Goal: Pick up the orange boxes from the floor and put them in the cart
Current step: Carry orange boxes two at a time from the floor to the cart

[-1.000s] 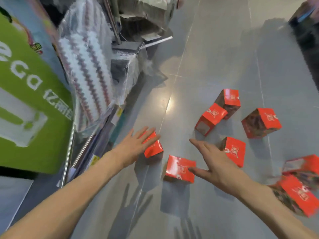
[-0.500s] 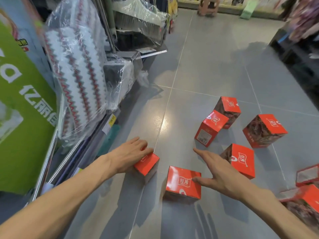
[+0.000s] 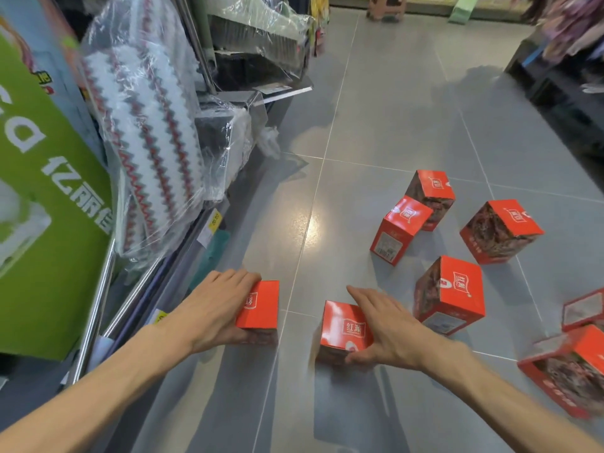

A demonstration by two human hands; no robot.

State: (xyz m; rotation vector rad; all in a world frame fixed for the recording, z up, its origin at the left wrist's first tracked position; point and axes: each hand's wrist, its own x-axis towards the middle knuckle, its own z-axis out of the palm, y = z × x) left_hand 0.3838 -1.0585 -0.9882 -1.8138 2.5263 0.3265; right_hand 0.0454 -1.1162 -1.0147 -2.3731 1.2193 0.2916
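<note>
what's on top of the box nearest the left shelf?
The left hand lies over the left part of that orange box, fingers on its top, thumb along the near side. The right part of the top shows bare, with a white logo. What the palm covers cannot be seen.

Orange boxes, grey tiled floor, red-white zigzag bundle, green sign

The left hand covers the near left side of the box it grips, and its fingertips are out of sight behind the box. The right hand hides the right part of a second box. Two boxes at the right edge are cut off by the frame and blurred. The green carton on the left is cropped, its lettering incomplete. The yellow price tag is too small to read.
</note>
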